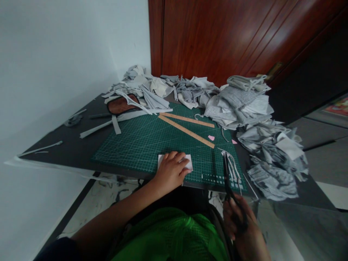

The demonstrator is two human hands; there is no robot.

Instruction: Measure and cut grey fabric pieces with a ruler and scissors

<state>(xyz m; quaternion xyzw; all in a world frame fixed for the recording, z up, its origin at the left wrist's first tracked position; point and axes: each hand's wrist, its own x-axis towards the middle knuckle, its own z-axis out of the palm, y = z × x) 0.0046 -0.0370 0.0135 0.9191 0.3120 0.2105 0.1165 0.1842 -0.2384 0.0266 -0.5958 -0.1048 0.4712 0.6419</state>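
My left hand (172,167) lies flat with fingers spread on a small pale rectangular piece (161,162), pressing it against the green cutting mat (130,145) near the front edge. Black-handled scissors (226,174) are in my right hand (240,217), its fingers wrapped round the handles. The blades point away from me over the mat's right side, beside several thin fabric strips (233,166). Beyond my left hand, two wooden rulers (187,131) form a narrow V on the mat. Small pink pieces (211,138) lie to their right.
Heaps of grey and white fabric scraps (146,87) line the back of the dark table (78,134). Folded cloth (239,101) is stacked at the back right, with more crumpled pieces (274,177) nearer me. A brown, dark-edged piece (122,104) lies at back left. A wooden door (206,40) stands behind.
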